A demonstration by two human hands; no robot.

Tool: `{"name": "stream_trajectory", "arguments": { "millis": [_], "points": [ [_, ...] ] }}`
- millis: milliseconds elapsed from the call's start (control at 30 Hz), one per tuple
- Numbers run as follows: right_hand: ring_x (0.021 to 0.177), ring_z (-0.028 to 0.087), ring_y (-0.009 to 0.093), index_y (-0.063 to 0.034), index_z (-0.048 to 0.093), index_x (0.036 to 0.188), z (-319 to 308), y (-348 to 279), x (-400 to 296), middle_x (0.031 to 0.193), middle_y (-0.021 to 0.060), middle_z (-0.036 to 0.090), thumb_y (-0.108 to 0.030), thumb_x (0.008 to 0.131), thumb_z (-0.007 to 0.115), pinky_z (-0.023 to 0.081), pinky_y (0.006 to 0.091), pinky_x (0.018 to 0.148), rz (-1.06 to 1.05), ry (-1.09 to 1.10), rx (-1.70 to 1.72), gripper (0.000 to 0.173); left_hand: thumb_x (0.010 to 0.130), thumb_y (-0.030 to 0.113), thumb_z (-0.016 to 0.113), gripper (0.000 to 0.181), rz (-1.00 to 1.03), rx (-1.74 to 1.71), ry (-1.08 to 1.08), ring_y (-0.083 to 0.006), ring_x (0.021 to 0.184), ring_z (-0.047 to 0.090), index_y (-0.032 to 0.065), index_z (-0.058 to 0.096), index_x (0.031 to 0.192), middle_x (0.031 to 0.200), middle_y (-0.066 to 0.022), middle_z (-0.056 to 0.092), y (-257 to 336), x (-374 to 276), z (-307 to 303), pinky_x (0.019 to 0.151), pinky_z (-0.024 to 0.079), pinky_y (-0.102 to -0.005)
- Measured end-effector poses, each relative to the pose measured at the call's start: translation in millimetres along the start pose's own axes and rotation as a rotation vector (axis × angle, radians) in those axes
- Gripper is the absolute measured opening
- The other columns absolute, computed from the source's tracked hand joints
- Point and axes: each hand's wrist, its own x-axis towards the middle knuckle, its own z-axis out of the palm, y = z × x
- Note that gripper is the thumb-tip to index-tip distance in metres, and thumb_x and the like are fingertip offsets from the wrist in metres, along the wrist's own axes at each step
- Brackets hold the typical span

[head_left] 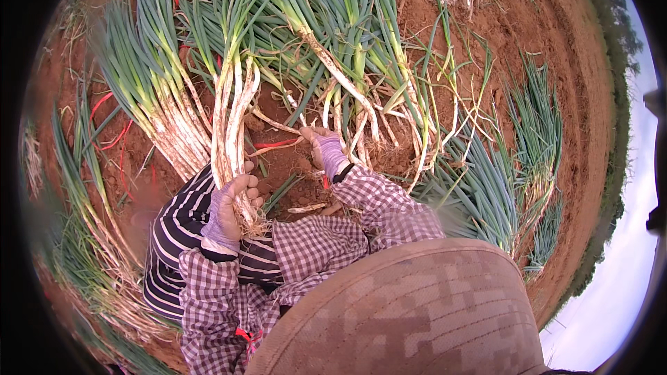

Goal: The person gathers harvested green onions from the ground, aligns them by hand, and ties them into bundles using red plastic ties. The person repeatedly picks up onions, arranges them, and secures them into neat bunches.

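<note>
My left hand [229, 208], in a pale glove, is closed around the lower white stems of a small bunch of green onions [229, 114]. The roots hang below my fist, and the green leaves point away from me. To the right, my right hand [323, 148], gloved too, pinches the end of a thin, yellowish leaf strip [276, 124]. That strip runs left towards the held bunch; where it joins is hard to tell. Just beyond my right hand lies a loose pile of green onions [354, 52], with soil on their stems.
A laid-out bundle of green onions [161, 99] rests left of my striped knee [177, 234]. Red ties [122, 133] lie on the reddish soil [281, 187]. More onion bundles [474, 192] are at right. The cap brim [411, 312] hides the lower right.
</note>
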Motion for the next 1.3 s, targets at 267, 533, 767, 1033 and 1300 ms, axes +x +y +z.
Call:
{"name": "stream_trajectory", "arguments": {
  "millis": [267, 533, 767, 1033, 1300],
  "points": [
    [0.098, 0.060, 0.023, -0.0105, 0.055, 0.129, -76.7, 26.8, -37.6, 0.113, 0.0091, 0.061, -0.037, 0.087, 0.062, 0.048, 0.0396, 0.085, 0.345, -1.106, -2.081, 0.050, 0.092, 0.017, 0.058, 0.041, 0.067, -0.119, 0.028, -0.0072, 0.069, 0.057, 0.0012, 0.048, 0.127, 0.088, -0.0006, 0.060, 7.3, 10.7, 7.8, 0.058, 0.051, -0.0227],
    [0.099, 0.062, 0.031, -0.0063, 0.062, 0.115, 27.9, 33.1, 93.9, 0.105, 0.0122, 0.066, -0.052, 0.079, 0.065, 0.048, 0.0417, 0.085, 0.259, -0.047, -1.253, 0.058, 0.090, 0.019, 0.061, 0.042, 0.094, -0.119, -0.037, -0.0085, 0.070, 0.058, 0.0008, 0.050, 0.126, 0.088, -0.0016, 0.062, 15.6, 7.4, 3.9, 0.063, 0.050, -0.0244],
    [0.071, 0.063, 0.017, 0.0094, 0.055, 0.107, -53.2, -135.7, 12.7, 0.088, 0.0141, 0.065, -0.023, 0.086, 0.067, 0.052, 0.0267, 0.061, -0.163, -0.176, -0.174, 0.040, 0.092, 0.021, 0.060, 0.044, 0.237, -0.125, -0.258, -0.0070, 0.070, 0.055, 0.0024, 0.047, 0.129, 0.093, -0.0007, 0.059, 8.6, 7.4, -4.5, 0.061, 0.047, -0.0221],
    [0.107, 0.060, 0.028, 0.0082, 0.046, 0.122, -50.6, -120.1, -26.3, 0.116, 0.0188, 0.058, -0.008, 0.091, 0.057, 0.053, 0.0373, 0.094, 0.086, -0.417, 0.536, 0.036, 0.088, 0.009, 0.064, 0.039, 0.098, 0.180, -0.187, -0.0270, 0.106, 0.061, -0.0010, 0.049, 0.123, 0.116, -0.0160, 0.060, -32.7, 11.4, 32.9, 0.092, 0.051, -0.0374],
    [0.108, 0.058, 0.027, -0.0008, 0.044, 0.128, 18.9, -72.0, -65.0, 0.118, 0.0170, 0.056, -0.010, 0.093, 0.053, 0.050, 0.0388, 0.095, 0.048, -0.514, 0.615, 0.037, 0.092, 0.016, 0.058, 0.041, 0.074, 0.135, -0.368, -0.0253, 0.106, 0.059, -0.0023, 0.046, 0.126, 0.118, -0.0150, 0.058, -79.0, -10.2, 26.7, 0.092, 0.051, -0.0363]
  ]
}}
